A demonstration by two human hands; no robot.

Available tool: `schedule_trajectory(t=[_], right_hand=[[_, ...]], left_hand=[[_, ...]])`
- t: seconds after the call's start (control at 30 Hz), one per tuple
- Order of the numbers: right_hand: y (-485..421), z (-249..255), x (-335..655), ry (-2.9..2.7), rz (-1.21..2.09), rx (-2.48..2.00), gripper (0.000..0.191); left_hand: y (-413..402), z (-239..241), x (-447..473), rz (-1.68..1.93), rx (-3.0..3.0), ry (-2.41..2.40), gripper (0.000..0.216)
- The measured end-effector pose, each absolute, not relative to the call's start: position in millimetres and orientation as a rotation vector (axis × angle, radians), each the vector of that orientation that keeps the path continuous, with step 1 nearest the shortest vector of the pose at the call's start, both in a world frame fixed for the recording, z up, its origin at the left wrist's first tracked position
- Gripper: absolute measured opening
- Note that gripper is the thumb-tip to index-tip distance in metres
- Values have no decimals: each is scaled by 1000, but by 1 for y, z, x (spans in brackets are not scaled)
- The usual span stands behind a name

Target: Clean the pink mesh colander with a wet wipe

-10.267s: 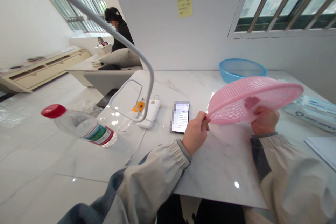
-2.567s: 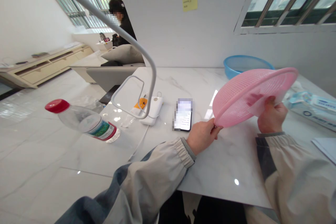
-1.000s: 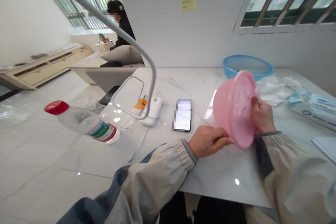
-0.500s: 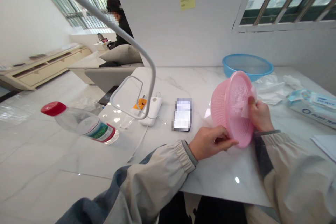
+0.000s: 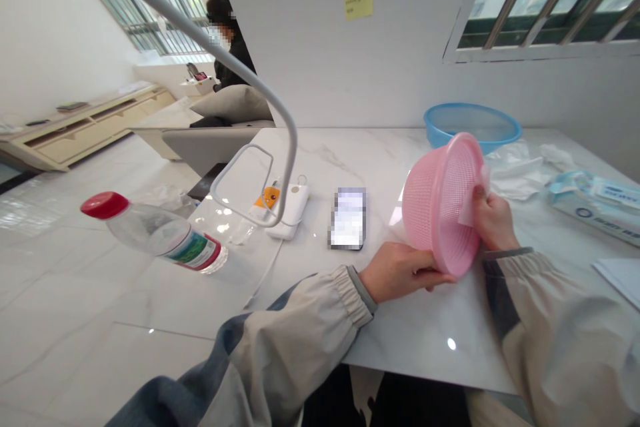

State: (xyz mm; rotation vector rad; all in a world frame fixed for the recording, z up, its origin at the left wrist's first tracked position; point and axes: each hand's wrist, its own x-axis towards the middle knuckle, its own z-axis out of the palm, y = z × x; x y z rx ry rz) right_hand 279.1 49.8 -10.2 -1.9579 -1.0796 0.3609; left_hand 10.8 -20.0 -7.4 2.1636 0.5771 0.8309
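Observation:
A pink plastic colander (image 5: 423,197) is tipped on its side above the table, its opening turned toward the right. My left hand (image 5: 400,272) is closed on the lower part of its rim, thumb and fingers pinching the edge. At the right side of the rim, my right hand (image 5: 495,219) is closed on a white wipe (image 5: 467,212) that it presses against the colander. Part of the wipe hangs inside the opening, and the rest is hidden by the fingers.
A blue basket (image 5: 473,121) stands at the back, beside crumpled white wipes (image 5: 520,177) and a wet-wipe pack (image 5: 595,203). A phone (image 5: 347,219), a white power bank (image 5: 289,212), a lamp arm (image 5: 287,120) and a water bottle (image 5: 165,240) are leftward. Another person (image 5: 233,47) sits far back.
The colander has tilted and shifted up slightly. My left hand's fingers have moved further under the rim and straightened along it. My right hand stays at the right side with the wipe.

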Motion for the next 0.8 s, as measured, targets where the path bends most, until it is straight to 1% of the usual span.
schedule_trajectory(t=[0.13,0.33,0.43,0.5,0.57,0.7,0.8], right_hand=[[50,-11,278,-1074,358,-1957,63],[49,-21,277,-990,451,-1804,90],[47,-22,271,-919,521,-1717,96],[46,-21,263,-860,586,-1651,92],[45,-22,254,-794,680,-1536,84],[47,-26,239,-645,845,-1305,61],[49,-26,234,-568,898,-1250,46]], left_hand=[[-18,-7,11,830,2226,585,34],[-17,-7,10,856,2314,591,37],[-16,-10,12,889,2383,639,39],[-15,-12,13,898,2443,683,39],[-14,-15,14,917,2512,706,40],[-12,-17,14,1014,2634,679,42],[-11,-15,14,1049,2664,671,42]])
